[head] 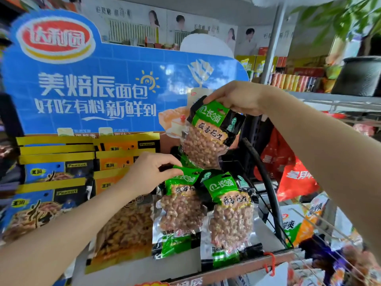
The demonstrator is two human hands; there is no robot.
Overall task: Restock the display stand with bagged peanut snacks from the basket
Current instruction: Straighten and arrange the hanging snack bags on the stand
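My right hand (237, 98) pinches the green top of a clear peanut bag (208, 137) and holds it hanging in front of the blue display stand (86, 96). Below it, my left hand (152, 174) grips the green header of another peanut bag (181, 207) that stands in the stand's shelf. A third green peanut bag (231, 213) leans right beside it. The basket shows only as a black handle (268, 186) and wire edge (321, 223) at the right.
Blue and orange peanut bags (55, 174) stand in rows on the stand's left side. Red bags (288, 170) and orange snack packs (303, 223) lie to the right. A metal shelf pole (272, 42) and a potted plant (360, 75) stand behind.
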